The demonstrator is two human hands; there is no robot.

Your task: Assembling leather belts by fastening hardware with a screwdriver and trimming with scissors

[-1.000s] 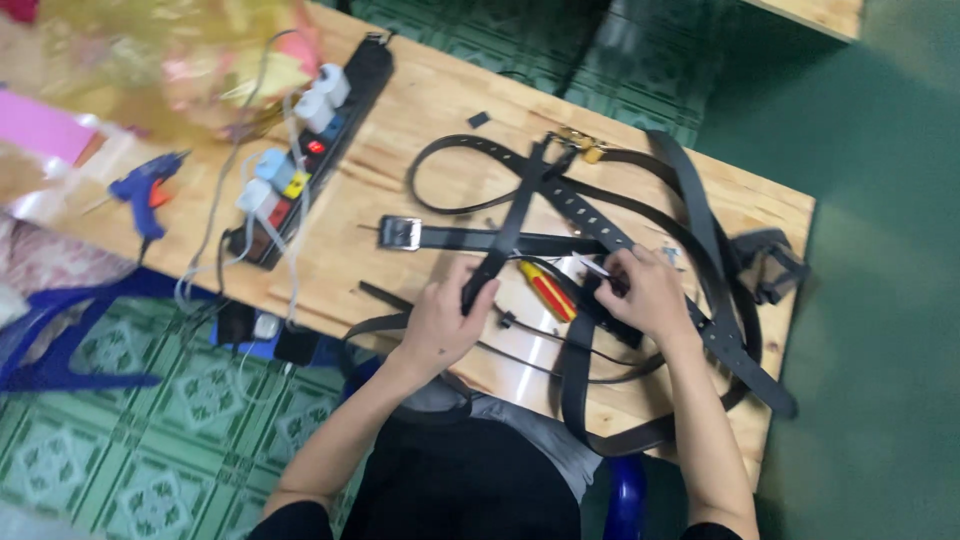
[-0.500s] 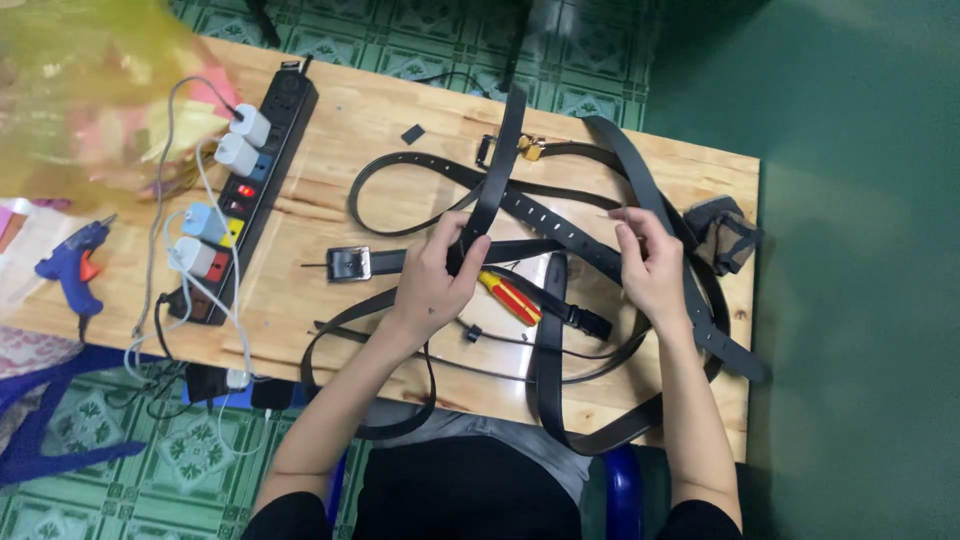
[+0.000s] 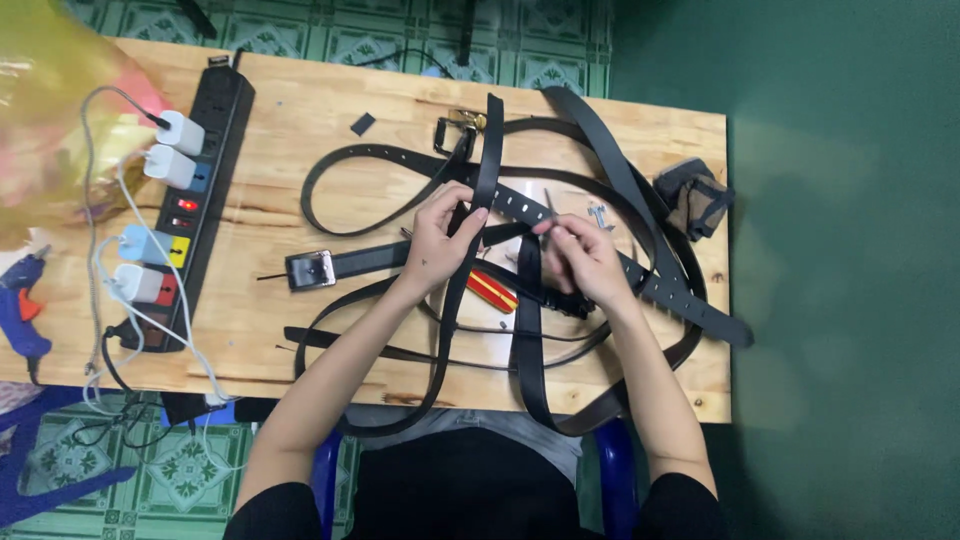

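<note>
Top-down look at a pale wooden table (image 3: 300, 130) buried in black leather belts. The left hand (image 3: 440, 235) has its grip closed around one long black leather belt strap (image 3: 487, 160), pinching it just above the red and yellow handled screwdriver (image 3: 492, 290), and that strap runs up toward the far edge and down off the near edge into the lap. The right hand (image 3: 580, 255) sits just right of the screwdriver, its grip narrow, fingertips pinched on a thin dark metal tool (image 3: 549, 205) poking up next to the punched strap; can't tell exactly what kind of tool it is. Left of the screwdriver lies a short black belt with a silver buckle (image 3: 318, 268), and farther left a black power strip with white chargers plugged in (image 3: 185, 200). My guess on the risks: with so many straps looped over each other, tugging the held one could drag a neighbour along and knock the small metal bits (image 3: 600, 215) beside the right hand off the table. The pointed tool could also slip off the leather toward the left fingers, since both hands work so close together.
</note>
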